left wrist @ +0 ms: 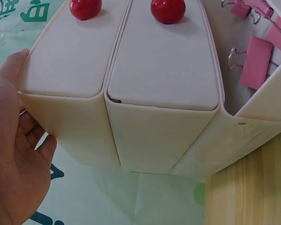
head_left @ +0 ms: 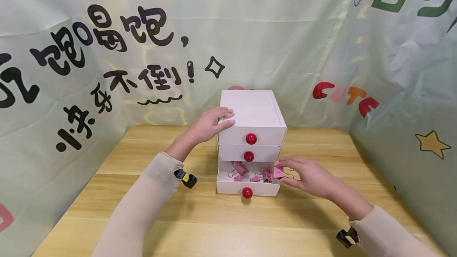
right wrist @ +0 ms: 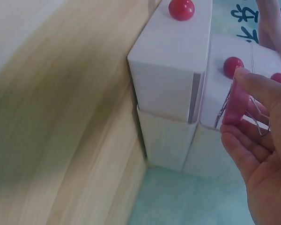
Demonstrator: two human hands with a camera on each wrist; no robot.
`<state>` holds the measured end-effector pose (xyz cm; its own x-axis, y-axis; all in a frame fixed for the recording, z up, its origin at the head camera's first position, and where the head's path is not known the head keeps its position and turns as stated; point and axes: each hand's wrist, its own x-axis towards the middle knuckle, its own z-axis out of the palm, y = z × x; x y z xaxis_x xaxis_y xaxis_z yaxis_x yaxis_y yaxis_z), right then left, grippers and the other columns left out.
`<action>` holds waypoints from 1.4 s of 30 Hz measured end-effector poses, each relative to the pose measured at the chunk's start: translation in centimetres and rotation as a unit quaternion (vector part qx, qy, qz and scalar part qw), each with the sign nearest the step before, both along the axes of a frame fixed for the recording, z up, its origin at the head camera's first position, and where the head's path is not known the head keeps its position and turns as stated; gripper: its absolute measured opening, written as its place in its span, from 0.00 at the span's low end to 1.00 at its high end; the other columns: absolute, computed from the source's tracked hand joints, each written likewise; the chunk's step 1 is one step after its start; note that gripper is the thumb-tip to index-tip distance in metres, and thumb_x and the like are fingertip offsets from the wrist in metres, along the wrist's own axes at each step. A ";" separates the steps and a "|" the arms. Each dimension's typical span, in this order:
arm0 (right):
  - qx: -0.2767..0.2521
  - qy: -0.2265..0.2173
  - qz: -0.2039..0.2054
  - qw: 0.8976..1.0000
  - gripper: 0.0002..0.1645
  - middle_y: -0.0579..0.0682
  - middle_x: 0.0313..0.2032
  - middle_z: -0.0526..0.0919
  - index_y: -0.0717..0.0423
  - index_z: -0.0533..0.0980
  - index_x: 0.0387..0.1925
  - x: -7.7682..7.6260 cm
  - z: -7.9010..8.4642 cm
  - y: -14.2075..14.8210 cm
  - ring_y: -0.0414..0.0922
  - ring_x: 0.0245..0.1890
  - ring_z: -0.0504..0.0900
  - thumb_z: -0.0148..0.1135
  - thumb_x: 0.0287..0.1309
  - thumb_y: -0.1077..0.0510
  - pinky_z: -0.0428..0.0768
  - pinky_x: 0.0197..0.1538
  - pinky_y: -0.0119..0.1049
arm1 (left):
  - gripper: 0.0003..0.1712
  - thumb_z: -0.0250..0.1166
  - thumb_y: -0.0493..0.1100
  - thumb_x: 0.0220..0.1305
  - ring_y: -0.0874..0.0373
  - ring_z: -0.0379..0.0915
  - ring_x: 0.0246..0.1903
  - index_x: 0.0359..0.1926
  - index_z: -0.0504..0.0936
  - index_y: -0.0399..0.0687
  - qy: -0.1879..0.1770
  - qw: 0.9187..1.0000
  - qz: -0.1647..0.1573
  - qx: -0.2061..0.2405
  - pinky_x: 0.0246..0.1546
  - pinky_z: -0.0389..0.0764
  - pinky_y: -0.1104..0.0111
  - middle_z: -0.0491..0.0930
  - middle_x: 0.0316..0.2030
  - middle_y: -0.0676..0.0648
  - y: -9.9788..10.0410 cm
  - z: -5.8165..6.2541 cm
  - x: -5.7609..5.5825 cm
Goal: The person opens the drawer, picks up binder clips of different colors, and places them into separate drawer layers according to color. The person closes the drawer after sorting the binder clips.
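A white three-drawer box [head_left: 251, 108] with red ball knobs stands on the table. Its bottom drawer [head_left: 228, 187] is pulled out and contains several pink binder clips [head_left: 240, 168], also visible in the left wrist view as pink clips [left wrist: 256, 62]. My left hand [head_left: 210, 124] rests on the box's upper left edge, thumb on top in the head view. Beside the drawer's right side, my right hand [head_left: 314, 175] pinches a pink binder clip [right wrist: 237, 101] between thumb and fingers, its wire handles sticking out.
The wooden table [head_left: 171, 209] spreads around the box. A printed cloth backdrop [head_left: 278, 43] with lettering hangs behind and along both sides, close behind the box.
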<state>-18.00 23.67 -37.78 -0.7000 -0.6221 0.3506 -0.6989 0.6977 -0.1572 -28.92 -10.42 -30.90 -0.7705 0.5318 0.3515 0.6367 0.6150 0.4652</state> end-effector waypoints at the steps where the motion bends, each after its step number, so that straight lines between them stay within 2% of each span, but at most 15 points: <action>1: 0.000 -0.001 0.003 1.000 0.25 0.45 0.51 0.82 0.50 0.80 0.52 -0.1 -0.1 -0.3 0.46 0.50 0.82 0.73 0.53 0.47 0.81 0.50 0.47 | 0.28 0.56 0.58 0.71 0.52 0.57 0.69 0.63 0.76 0.47 0.002 1.000 -0.001 0.000 0.71 0.54 0.59 0.69 0.66 0.48 0.0 0.0 0.0; 11: -0.004 -0.026 0.029 0.999 0.20 0.43 0.48 0.81 0.50 0.81 0.50 -0.7 -1.2 -2.9 0.43 0.43 0.82 0.68 0.59 0.45 0.83 0.44 0.41 | 0.29 0.56 0.59 0.71 0.53 0.56 0.70 0.63 0.76 0.47 -0.008 1.000 0.001 -0.001 0.71 0.54 0.59 0.69 0.67 0.49 -0.1 -0.4 -0.1; 21: -0.029 -0.016 0.001 0.999 0.19 0.44 0.43 0.82 0.51 0.82 0.46 -1.2 -2.6 -4.8 0.42 0.35 0.82 0.71 0.56 0.47 0.83 0.40 0.38 | 0.29 0.56 0.59 0.71 0.52 0.57 0.69 0.64 0.75 0.48 -0.001 1.000 -0.002 0.001 0.70 0.55 0.58 0.69 0.67 0.48 0.0 -0.4 -0.1; 26: -0.036 -0.014 -0.034 0.999 0.18 0.47 0.43 0.83 0.51 0.82 0.45 -1.3 -3.1 -5.7 0.43 0.38 0.82 0.72 0.55 0.47 0.83 0.43 0.42 | 0.29 0.56 0.59 0.71 0.52 0.57 0.69 0.65 0.75 0.48 0.001 1.000 -0.002 0.002 0.70 0.55 0.58 0.69 0.67 0.48 0.1 -0.3 -0.1; 30: -0.044 -0.022 -0.046 0.998 0.17 0.47 0.43 0.83 0.52 0.82 0.44 -1.3 -3.5 -6.3 0.43 0.39 0.81 0.72 0.55 0.49 0.83 0.44 0.42 | 0.29 0.56 0.59 0.71 0.52 0.57 0.69 0.65 0.75 0.48 -0.004 1.000 0.000 0.007 0.70 0.55 0.57 0.69 0.67 0.48 0.1 -0.3 0.0; 36: -0.051 -0.011 -0.045 0.998 0.15 0.47 0.44 0.83 0.51 0.82 0.43 -1.1 -3.7 -6.6 0.45 0.43 0.82 0.73 0.55 0.52 0.82 0.48 0.44 | 0.29 0.56 0.59 0.71 0.51 0.57 0.69 0.65 0.75 0.48 -0.002 1.000 0.003 0.008 0.70 0.55 0.56 0.69 0.67 0.48 0.1 -0.2 0.1; 42: -0.070 0.007 -0.031 0.997 0.15 0.45 0.44 0.83 0.50 0.83 0.44 -0.7 -3.6 -6.6 0.42 0.41 0.81 0.73 0.54 0.54 0.83 0.46 0.43 | 0.29 0.56 0.59 0.71 0.52 0.57 0.69 0.65 0.75 0.48 0.000 1.000 0.004 0.007 0.70 0.55 0.56 0.69 0.67 0.48 0.0 -0.3 0.1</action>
